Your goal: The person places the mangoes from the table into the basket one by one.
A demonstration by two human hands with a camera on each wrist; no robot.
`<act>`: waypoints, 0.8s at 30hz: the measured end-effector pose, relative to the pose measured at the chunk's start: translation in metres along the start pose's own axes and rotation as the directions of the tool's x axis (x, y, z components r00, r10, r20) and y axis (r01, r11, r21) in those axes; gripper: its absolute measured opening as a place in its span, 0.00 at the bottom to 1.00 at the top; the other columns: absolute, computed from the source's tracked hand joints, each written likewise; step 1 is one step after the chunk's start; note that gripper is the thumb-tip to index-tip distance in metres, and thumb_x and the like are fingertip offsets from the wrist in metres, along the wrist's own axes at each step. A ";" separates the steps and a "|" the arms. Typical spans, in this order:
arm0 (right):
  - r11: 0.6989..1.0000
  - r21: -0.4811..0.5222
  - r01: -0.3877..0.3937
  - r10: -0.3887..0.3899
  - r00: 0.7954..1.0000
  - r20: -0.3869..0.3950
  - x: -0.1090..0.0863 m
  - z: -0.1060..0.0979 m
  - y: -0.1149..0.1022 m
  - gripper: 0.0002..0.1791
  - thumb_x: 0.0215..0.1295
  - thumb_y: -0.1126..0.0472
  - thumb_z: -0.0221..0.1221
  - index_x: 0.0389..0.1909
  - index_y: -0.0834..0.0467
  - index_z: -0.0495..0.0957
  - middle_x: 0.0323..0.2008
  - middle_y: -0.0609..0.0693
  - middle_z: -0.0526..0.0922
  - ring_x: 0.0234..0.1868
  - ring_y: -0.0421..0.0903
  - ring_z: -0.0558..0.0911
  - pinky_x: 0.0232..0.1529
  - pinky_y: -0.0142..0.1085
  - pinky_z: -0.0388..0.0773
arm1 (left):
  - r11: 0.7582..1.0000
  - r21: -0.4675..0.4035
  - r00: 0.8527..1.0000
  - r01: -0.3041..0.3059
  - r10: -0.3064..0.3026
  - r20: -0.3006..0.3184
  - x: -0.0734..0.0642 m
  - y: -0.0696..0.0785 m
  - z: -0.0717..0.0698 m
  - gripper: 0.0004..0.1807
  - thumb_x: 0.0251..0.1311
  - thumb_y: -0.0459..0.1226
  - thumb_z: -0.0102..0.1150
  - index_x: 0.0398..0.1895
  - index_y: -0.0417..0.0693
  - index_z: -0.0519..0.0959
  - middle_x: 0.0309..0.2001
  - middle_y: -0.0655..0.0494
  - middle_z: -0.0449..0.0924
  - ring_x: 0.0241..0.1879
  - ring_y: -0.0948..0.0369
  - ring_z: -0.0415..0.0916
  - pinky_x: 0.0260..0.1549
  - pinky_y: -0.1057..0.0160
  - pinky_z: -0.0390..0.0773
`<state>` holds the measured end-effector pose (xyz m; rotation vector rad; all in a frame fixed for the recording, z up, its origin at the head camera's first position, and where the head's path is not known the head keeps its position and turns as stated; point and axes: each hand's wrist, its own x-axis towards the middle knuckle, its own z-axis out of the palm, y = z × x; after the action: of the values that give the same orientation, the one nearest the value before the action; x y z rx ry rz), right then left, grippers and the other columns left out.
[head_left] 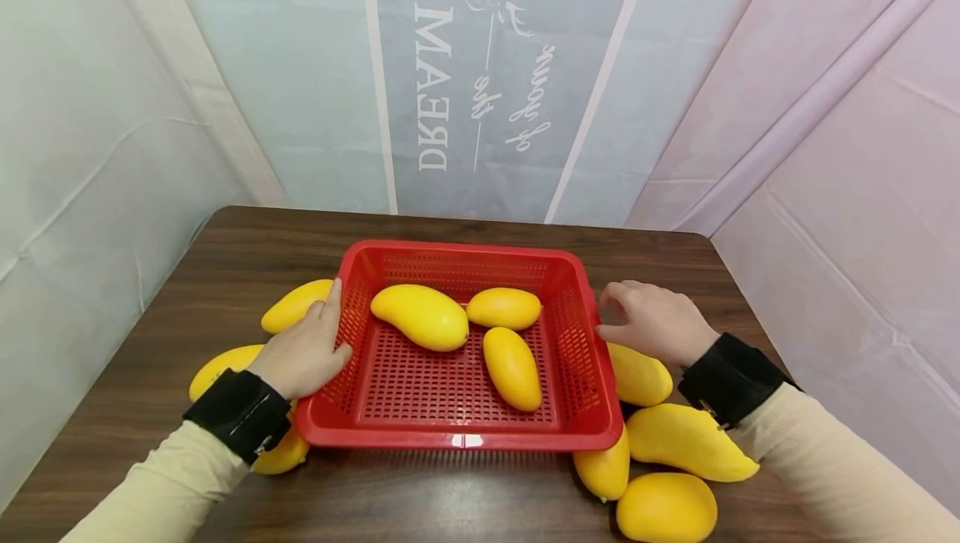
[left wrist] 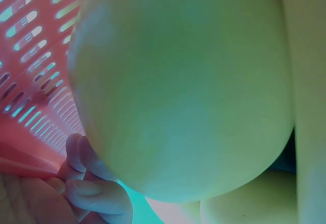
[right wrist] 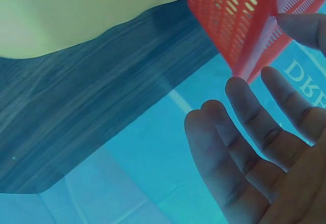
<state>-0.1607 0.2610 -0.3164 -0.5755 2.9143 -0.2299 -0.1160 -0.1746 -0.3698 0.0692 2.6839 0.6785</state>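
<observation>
A red perforated plastic basket (head_left: 457,440) stands across the middle of the table with three yellow mangoes inside: a long one (head_left: 420,316) at left, a smaller one (head_left: 504,308) behind, another (head_left: 512,368) toward the front. My left hand (head_left: 303,355) grips the left rim, thumb over the edge; in the left wrist view its fingers (left wrist: 97,196) curl beside the basket wall (left wrist: 30,56). A big mango (left wrist: 178,86) fills most of that view. At the right rim is my right hand (head_left: 656,322), fingers spread and loosely bent, thumb touching the edge in the right wrist view.
Left of the basket lie loose mangoes (head_left: 296,307), partly covered by my left hand and wrist. Several more mangoes (head_left: 690,441) lie at the right front, some overlapped by the basket. The dark wooden table (head_left: 247,251) ends at hanging cloth (head_left: 300,109) behind.
</observation>
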 end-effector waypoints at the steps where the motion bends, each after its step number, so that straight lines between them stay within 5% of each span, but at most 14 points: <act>1: 1.000 -0.002 0.001 -0.001 1.000 -0.001 -0.001 0.001 0.002 0.21 0.58 0.46 0.66 0.44 0.58 0.80 0.33 0.49 0.82 0.32 0.45 0.76 0.27 0.37 0.78 | 1.000 -0.002 1.000 0.002 -0.002 0.002 0.000 0.000 0.000 0.55 0.66 0.40 0.56 0.79 0.48 0.25 0.57 0.37 0.63 0.28 0.62 0.77 0.28 0.61 0.85; 10: 1.000 0.008 -0.020 0.020 0.997 0.074 -0.007 0.012 0.015 0.29 0.56 0.40 0.67 0.49 0.58 0.78 0.39 0.54 0.84 0.36 0.48 0.79 0.30 0.40 0.81 | 1.000 0.001 1.000 0.004 -0.004 0.005 -0.001 0.000 0.000 0.55 0.66 0.40 0.56 0.79 0.48 0.24 0.56 0.37 0.63 0.27 0.62 0.76 0.28 0.62 0.85; 17: 0.997 0.068 -0.039 0.026 0.984 0.174 -0.005 0.037 0.025 0.37 0.57 0.42 0.67 0.60 0.65 0.74 0.52 0.62 0.82 0.51 0.59 0.82 0.49 0.56 0.81 | 1.000 0.006 1.000 0.002 -0.002 0.000 0.000 0.000 0.000 0.54 0.66 0.40 0.56 0.79 0.48 0.25 0.56 0.36 0.63 0.27 0.61 0.76 0.27 0.62 0.85; 24: 0.995 0.080 -0.055 0.033 0.966 0.257 -0.005 0.052 0.030 0.46 0.55 0.39 0.66 0.65 0.68 0.69 0.57 0.66 0.79 0.57 0.65 0.78 0.57 0.62 0.75 | 1.000 0.019 1.000 -0.002 0.002 -0.006 0.000 0.000 0.001 0.54 0.66 0.40 0.54 0.78 0.47 0.24 0.56 0.36 0.63 0.27 0.61 0.76 0.26 0.64 0.83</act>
<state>-0.1576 0.2842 -0.3723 -0.4860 2.6508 -0.2548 -0.1155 -0.1747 -0.3705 0.0756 2.6966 0.6545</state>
